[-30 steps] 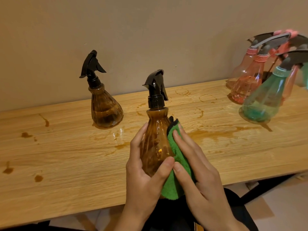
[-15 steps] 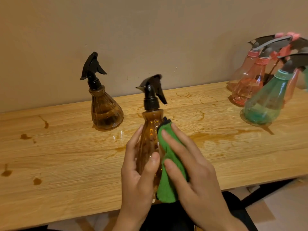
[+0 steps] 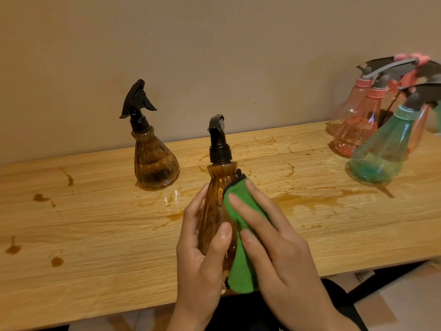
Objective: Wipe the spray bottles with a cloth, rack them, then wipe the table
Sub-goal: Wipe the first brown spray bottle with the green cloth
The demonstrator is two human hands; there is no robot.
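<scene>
My left hand (image 3: 202, 256) grips an amber spray bottle (image 3: 214, 201) with a black trigger head, held just above the table's near edge. My right hand (image 3: 276, 247) presses a folded green cloth (image 3: 241, 237) flat against the bottle's right side, its fingers straight over the cloth. A second amber spray bottle (image 3: 152, 161) stands upright on the wooden table (image 3: 95, 235) to the back left. The held bottle's base is hidden behind my hands.
Pink spray bottles (image 3: 355, 130) and a green one (image 3: 381, 154) lean in a rack at the far right. Brown liquid stains and ring marks (image 3: 310, 199) spread over the tabletop. A beige wall runs behind the table.
The held bottle has turned in my left hand, so its trigger head now faces away. My right hand has slid the cloth a little up the bottle's side.
</scene>
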